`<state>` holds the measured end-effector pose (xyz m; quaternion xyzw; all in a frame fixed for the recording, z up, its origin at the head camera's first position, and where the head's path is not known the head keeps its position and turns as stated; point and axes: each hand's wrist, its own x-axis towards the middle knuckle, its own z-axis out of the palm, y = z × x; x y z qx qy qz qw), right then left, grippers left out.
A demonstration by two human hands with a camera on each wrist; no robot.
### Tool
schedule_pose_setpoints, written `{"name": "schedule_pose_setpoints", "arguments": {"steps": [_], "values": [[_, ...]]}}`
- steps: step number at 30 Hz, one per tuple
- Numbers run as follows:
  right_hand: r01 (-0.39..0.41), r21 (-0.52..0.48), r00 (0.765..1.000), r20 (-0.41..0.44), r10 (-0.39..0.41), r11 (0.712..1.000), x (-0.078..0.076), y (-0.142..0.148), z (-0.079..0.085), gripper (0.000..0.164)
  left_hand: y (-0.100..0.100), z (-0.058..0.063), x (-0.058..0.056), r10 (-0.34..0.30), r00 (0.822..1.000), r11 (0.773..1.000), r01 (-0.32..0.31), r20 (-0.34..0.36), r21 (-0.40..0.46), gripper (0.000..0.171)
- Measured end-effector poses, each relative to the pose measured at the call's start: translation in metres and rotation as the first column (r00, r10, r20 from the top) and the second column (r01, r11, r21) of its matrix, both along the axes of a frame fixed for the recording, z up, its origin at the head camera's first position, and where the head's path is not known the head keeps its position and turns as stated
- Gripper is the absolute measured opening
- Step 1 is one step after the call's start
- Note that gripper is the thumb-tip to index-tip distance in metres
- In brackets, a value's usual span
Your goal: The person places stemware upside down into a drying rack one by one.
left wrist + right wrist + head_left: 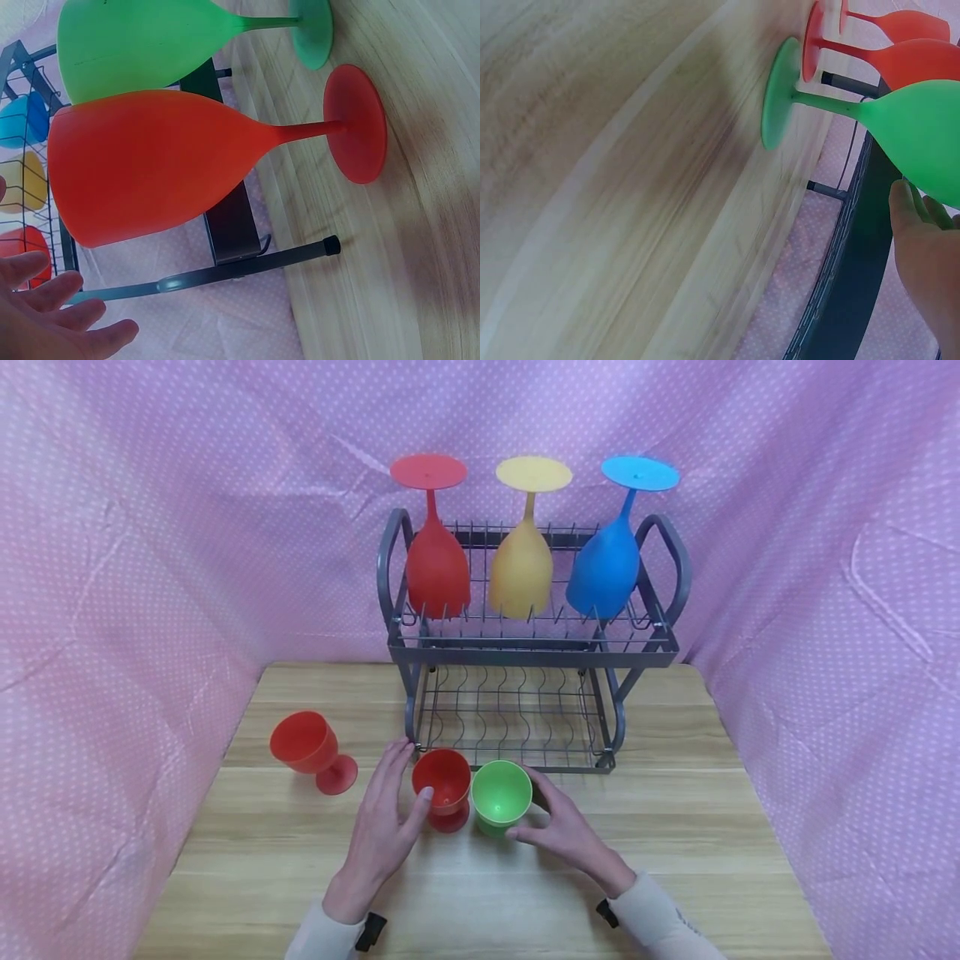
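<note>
Head view shows your left hand (384, 827) at the lower centre of the frame, fingers extended and thumb spread, just beside an upright matte red stemmed goblet (442, 777); the left wrist view shows a gap between most of those fingers and the bowl. Your right hand (558, 831) curves around the right side of an upright matte green stemmed goblet (501, 793), thumb to the near side and fingers to the far side; how firmly it grips, you cannot tell. Both goblets stand close together on the pale wood-grain surface (675, 760), in front of a dark grey metal two-tier rack (525, 656). Left of centre, a second red goblet (306, 743) stands apart. Along the rack's upper tier, in the upper middle, an upside-down red goblet (437, 568), yellow goblet (521, 568) and blue goblet (606, 568) run left to right. Pink-lilac polka-dot cloth (847, 610) hangs behind and at both sides.
</note>
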<state>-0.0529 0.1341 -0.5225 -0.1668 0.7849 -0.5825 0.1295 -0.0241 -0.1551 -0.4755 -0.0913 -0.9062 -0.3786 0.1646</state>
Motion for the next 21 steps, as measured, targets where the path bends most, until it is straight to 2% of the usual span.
{"name": "schedule_pose_setpoints", "arguments": {"steps": [12, 21], "values": [[0.033, 0.011, 0.999, -0.04, -0.033, 0.999, 0.002, 0.0, -0.002, 0.089, 0.003, 0.001, 0.0, -0.011, 1.0, 1.0, 0.011, 0.015, 0.028, 0.07], [0.098, -0.005, 0.983, -0.156, -0.098, 0.995, 0.002, 0.014, 0.008, 0.084, 0.008, 0.005, -0.001, -0.033, 0.999, 0.995, 0.032, 0.009, 0.09, 0.069]]}}
